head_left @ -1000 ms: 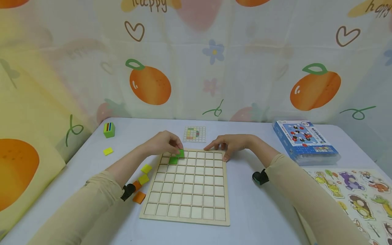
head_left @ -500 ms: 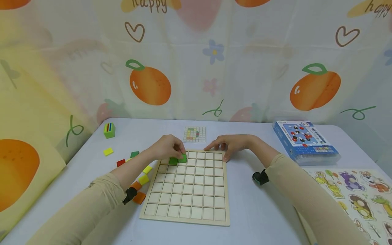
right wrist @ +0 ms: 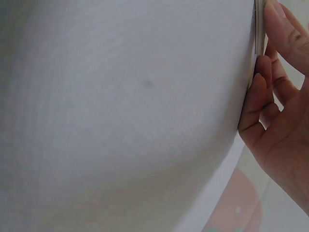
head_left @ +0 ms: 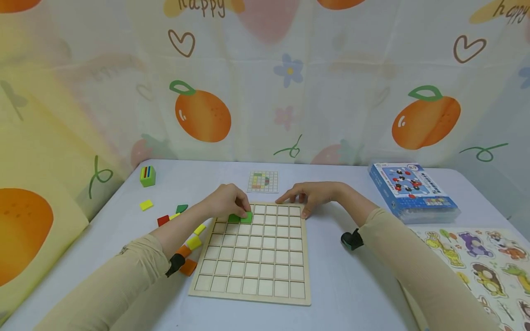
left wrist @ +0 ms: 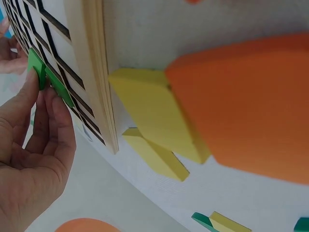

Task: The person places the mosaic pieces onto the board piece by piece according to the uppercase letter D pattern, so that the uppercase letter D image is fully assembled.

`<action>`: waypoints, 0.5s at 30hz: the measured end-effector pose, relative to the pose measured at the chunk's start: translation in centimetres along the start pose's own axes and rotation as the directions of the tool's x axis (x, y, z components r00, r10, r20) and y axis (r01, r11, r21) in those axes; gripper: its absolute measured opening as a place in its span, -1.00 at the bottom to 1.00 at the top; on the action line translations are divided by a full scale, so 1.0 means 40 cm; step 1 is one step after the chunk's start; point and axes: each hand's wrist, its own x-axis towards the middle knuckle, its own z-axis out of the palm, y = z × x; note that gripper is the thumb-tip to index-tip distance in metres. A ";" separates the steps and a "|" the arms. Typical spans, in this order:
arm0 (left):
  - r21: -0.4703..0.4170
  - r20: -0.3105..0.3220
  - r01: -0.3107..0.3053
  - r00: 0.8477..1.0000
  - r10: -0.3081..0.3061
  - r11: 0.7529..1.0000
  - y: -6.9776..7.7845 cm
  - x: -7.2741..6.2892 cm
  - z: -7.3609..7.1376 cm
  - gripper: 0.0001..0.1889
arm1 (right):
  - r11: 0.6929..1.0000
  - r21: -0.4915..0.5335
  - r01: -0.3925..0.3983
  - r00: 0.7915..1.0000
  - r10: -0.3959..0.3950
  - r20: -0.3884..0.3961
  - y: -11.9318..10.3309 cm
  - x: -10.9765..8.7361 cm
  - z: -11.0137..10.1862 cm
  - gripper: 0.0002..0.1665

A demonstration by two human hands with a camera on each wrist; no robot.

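Though apart, hands [head_left: 227, 201] [head_left: 310, 193] low at board [head_left: 253, 254]

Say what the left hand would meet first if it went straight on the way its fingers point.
Most likely the board: the left hand points down at its grid, pinching a green tile. That tile would make contact first and may already be touching; depth is unclear.

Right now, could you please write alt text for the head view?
The left hand pinches a green tile at a gridded wooden board, beside another green tile. The right hand touches the board's far right corner. Yellow tiles and orange tiles lie left of the board.
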 end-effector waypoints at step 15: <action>0.087 -0.045 -0.007 0.999 0.011 0.996 0.005 0.001 0.009 -0.92 | 0.999 0.008 0.034 0.999 -0.034 0.011 -0.007 -0.005 -0.001 -0.08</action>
